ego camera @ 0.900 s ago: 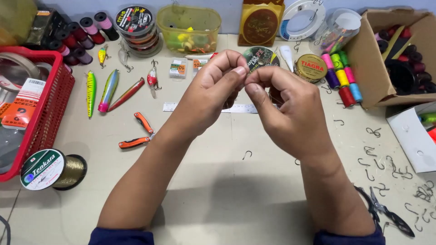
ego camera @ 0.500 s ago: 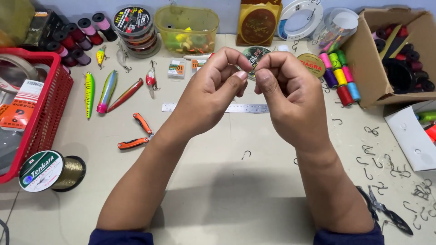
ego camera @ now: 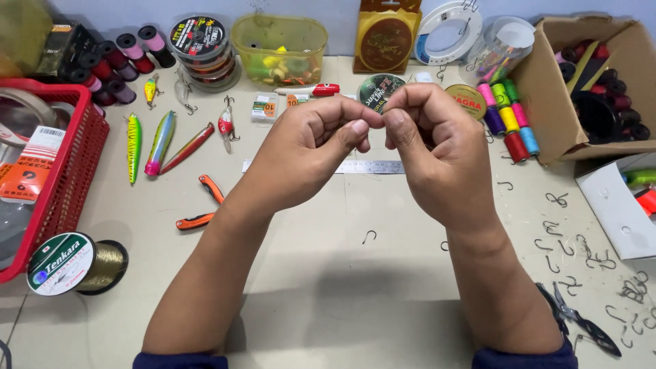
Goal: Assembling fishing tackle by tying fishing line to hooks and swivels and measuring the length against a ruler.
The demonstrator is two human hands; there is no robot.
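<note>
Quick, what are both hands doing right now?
Left hand: fingers pinched shut; what they hold is too small to tell.
Right hand: fingers pinched shut against the left's fingertips; contents hidden.

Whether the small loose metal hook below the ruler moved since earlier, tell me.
No. The small loose metal hook lies in the same spot below the flat steel ruler as before.

white-green spool label front left | brown card pack back | small white packet centre-back
</note>
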